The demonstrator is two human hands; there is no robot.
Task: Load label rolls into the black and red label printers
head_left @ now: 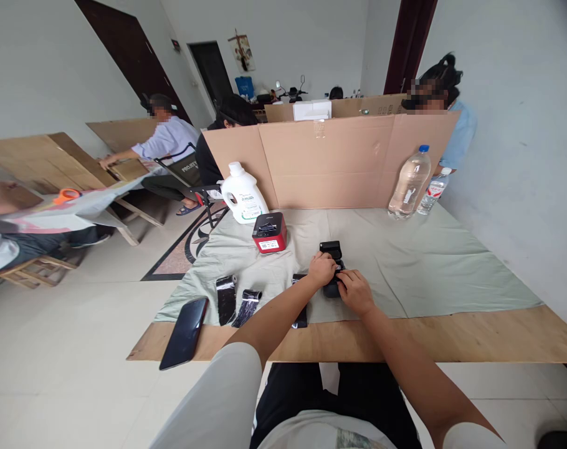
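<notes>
A small black device (pixel 331 289) with its lid (pixel 331 249) raised lies on the cloth in front of me. My left hand (pixel 323 269) reaches in from the left, its fingers curled at the device's opening, where a bit of something pale shows. From the right, my right hand (pixel 356 290) grips the device's edge with bent fingers. Both hands hide much of the inside. Left of them lie a roll of shiny black film (pixel 226 300), a smaller black roll (pixel 248 305) and another black strip (pixel 301 317), partly behind my left forearm.
A red and black boxy machine (pixel 270 233) and a white jug (pixel 244 194) stand at back left. A large clear bottle (pixel 409 184) and a smaller one (pixel 433 192) stand at back right. A cardboard screen (pixel 330 165) closes the far side. A phone (pixel 184 333) overhangs the front edge. Other people sit beyond.
</notes>
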